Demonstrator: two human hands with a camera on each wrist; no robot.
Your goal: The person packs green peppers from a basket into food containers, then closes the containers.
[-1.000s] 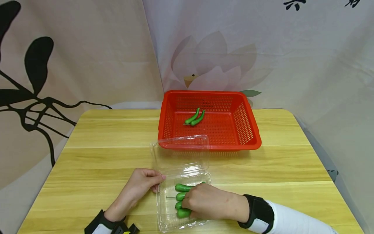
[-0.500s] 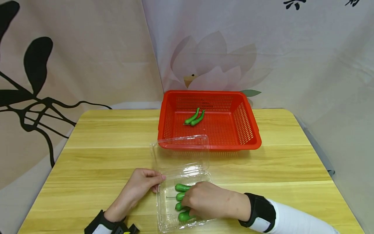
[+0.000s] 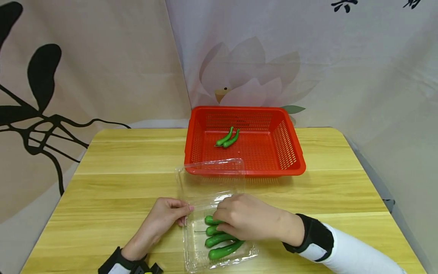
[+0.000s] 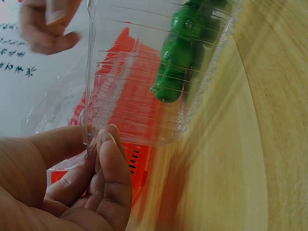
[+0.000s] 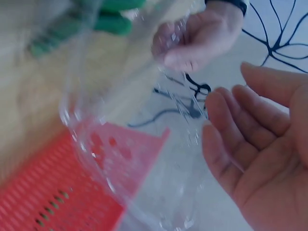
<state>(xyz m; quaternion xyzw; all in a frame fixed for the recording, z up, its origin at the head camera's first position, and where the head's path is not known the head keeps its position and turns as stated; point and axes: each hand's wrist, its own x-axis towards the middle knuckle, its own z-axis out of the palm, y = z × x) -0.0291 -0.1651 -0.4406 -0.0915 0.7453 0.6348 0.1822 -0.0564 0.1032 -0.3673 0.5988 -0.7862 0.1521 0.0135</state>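
Observation:
A clear plastic clamshell box (image 3: 196,257) lies on the table with its lid (image 3: 212,184) folded back. Several green chili peppers (image 3: 226,251) lie side by side in its base. My left hand (image 3: 167,215) pinches the box's left edge near the hinge; in the left wrist view, thumb and fingers close on the plastic rim (image 4: 89,115). Above the upper peppers hovers my right hand (image 3: 246,219), covering part of them in the head view. The right wrist view shows that hand (image 5: 260,144) with loosely bent fingers and nothing between them.
Behind the box stands a red perforated plastic basket (image 3: 246,171) holding two green chili peppers (image 3: 228,139). The folded-back lid overlaps the basket's front left corner. A printed cloth (image 3: 137,76) hangs behind the wooden table (image 3: 119,182).
My right hand has let go of the lower peppers and moved up and away, leaving them in full view. The left hand keeps its pinch on the box edge.

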